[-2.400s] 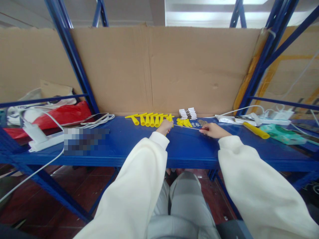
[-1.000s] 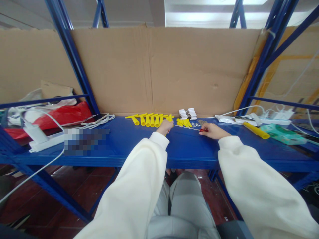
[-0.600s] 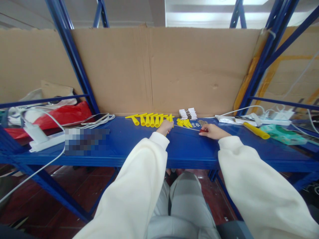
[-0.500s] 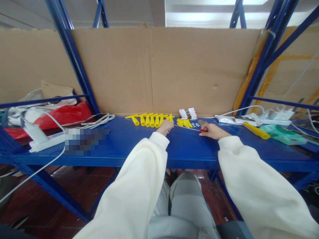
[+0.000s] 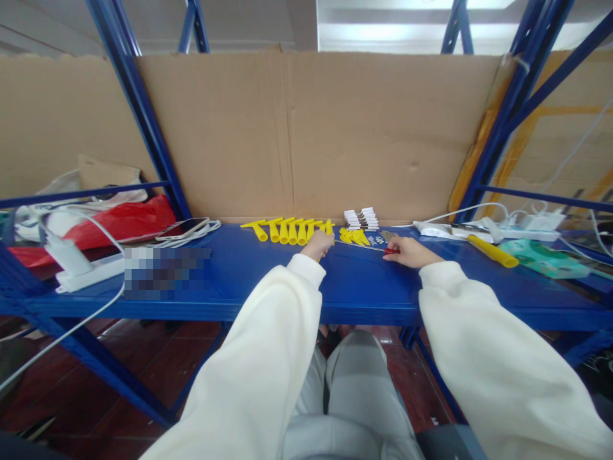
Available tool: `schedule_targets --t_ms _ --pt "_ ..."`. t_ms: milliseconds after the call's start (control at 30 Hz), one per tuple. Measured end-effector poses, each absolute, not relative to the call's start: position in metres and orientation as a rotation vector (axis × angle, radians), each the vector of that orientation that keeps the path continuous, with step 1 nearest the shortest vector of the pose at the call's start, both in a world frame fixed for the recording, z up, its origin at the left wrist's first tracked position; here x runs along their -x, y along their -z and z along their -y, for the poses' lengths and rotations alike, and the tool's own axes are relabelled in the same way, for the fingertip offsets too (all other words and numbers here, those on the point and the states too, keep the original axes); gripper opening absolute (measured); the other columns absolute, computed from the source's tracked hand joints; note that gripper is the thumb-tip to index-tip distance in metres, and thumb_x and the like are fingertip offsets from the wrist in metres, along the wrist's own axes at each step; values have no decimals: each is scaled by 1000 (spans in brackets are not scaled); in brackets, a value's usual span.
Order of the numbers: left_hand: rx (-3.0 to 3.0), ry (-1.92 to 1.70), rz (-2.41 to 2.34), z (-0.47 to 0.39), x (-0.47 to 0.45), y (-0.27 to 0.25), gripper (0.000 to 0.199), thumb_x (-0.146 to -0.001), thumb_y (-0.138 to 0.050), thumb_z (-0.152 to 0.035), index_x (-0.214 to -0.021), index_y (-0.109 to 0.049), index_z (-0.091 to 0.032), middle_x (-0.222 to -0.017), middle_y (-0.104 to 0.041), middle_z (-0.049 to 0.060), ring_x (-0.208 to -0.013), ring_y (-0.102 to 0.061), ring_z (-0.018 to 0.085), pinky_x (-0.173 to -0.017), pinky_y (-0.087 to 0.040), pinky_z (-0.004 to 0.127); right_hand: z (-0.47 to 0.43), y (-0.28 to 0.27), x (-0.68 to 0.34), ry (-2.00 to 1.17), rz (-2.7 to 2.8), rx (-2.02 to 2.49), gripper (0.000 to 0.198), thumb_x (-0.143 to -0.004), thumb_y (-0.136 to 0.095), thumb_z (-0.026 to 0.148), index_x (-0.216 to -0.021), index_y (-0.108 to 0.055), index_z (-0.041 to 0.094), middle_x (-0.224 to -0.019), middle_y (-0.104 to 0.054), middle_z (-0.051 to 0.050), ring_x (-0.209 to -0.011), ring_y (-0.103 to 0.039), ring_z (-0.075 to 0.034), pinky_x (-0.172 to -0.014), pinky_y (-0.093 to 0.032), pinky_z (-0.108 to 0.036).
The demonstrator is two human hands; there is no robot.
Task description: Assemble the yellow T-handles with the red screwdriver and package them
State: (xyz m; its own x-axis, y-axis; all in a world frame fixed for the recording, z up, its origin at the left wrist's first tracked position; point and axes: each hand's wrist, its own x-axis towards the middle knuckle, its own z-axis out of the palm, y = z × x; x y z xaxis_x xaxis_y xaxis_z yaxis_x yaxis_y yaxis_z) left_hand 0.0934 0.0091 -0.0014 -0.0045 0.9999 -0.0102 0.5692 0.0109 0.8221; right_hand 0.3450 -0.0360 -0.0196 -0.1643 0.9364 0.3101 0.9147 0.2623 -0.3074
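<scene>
My left hand (image 5: 318, 245) is closed round a yellow tube-like part (image 5: 330, 228), most of which the fingers hide. In my right hand (image 5: 410, 252) is a screwdriver (image 5: 391, 252) with a red handle. Its thin metal shaft runs left to the yellow part at my left hand; the tip is hidden. Left of my left hand, several yellow T-shaped parts (image 5: 284, 233) lie in a row. Between and behind the hands are small flat yellow pieces (image 5: 353, 237), white cylinders (image 5: 361, 218) in a cluster, and small metal bits (image 5: 378, 240).
The blue shelf table (image 5: 230, 281) has a cardboard panel (image 5: 335, 134) along its back. A phone (image 5: 182, 229), cables and a white power strip (image 5: 90, 273) lie left. On the right are another yellow tube (image 5: 493, 251) and a green packet (image 5: 543, 259).
</scene>
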Motion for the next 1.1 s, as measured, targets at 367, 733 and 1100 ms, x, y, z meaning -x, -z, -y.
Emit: schedule_targets --t_ms 367,733,1100 --pt "-1820 -743 -1697 -16 -94 3 34 -98 -52 -31 -112 -69 -6 -80 -72 12 -59 -64 17 -45 -38 23 33 21 -347 -37 2077 1709 19 -70 -70 31 -68 -53 24 -65 -64 0 -66 -61 -20 -61 -45 -29" --pt "-1737 -790 -1676 -15 -92 1 31 -97 -54 -32 -104 -71 -8 -71 -69 8 -52 -59 15 -45 -38 23 32 22 -348 -36 2052 1700 18 -71 -70 32 -69 -55 23 -66 -64 -1 -67 -61 -20 -62 -45 -30" --pt "-1736 -778 -1660 -13 -92 0 33 -98 -52 -32 -109 -69 -6 -75 -68 8 -50 -55 12 -44 -35 22 31 22 -353 -15 2048 1705 18 -69 -71 28 -68 -53 24 -67 -65 0 -67 -62 -20 -61 -46 -30"
